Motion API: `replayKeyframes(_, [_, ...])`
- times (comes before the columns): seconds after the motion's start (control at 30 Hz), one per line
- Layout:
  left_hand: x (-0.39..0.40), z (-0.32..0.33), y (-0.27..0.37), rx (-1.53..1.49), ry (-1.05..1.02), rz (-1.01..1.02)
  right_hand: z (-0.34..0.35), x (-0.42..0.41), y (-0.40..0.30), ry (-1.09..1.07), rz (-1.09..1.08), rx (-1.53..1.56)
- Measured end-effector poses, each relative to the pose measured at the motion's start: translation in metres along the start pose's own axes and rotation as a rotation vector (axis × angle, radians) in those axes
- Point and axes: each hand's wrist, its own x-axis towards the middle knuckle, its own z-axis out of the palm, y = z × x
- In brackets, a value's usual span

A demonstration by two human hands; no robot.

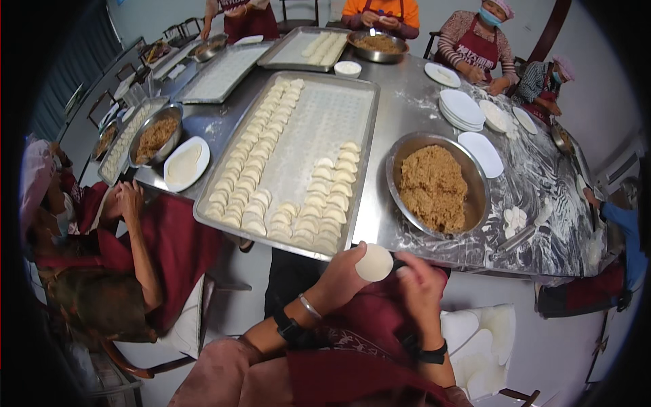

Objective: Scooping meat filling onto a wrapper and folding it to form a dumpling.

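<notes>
A round dough wrapper (374, 263) lies across the fingers of my left hand (342, 281), the thumb at its edge. My right hand (421, 290) is just to the right of the wrapper, fingers partly spread and slightly blurred; a small dark implement seems to be at its fingers, but its form is unclear. Beyond my hands, a metal bowl (480, 213) holds a mound of brown filling (433, 188). To the left of the bowl, a large metal tray (367, 132) carries rows of folded dumplings (256, 162) along its left side and near right corner.
On the steel table (386, 102), stacked white plates (461, 108), a rolling pin (514, 239), dough pieces (514, 219) and scattered flour lie to the right. A co-worker (132, 244) sits close at left, beside a white plate of wrappers (186, 164). Other people work around the table.
</notes>
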Motion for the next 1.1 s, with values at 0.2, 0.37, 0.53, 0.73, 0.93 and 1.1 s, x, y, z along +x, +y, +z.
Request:
replayKeyframes(0.2, [0.003,0.003,0.015,-0.385,-0.092,-0.129,-0.066,0.011,0.064,0.406,0.275,0.423])
replayKeyframes(0.37, [-0.001,0.008,0.005,-0.889,-0.099,-0.354,-0.079,0.036,0.082,0.559,0.225,-0.006])
replayKeyframes(0.53, [0.001,0.003,0.008,-0.232,-0.168,-0.009,-0.080,0.058,0.077,0.577,0.188,0.084])
replayKeyframes(0.73, [0.008,0.005,0.018,-1.175,-0.128,-0.567,-0.073,0.076,0.060,0.503,0.172,0.177])
replayKeyframes(0.93, [0.011,0.000,0.024,-1.134,-0.094,-0.575,-0.066,0.082,0.054,0.439,0.156,0.164])
replayKeyframes(1.1, [0.018,-0.002,0.022,-1.235,-0.085,-0.551,-0.087,0.066,0.048,0.411,0.188,0.050])
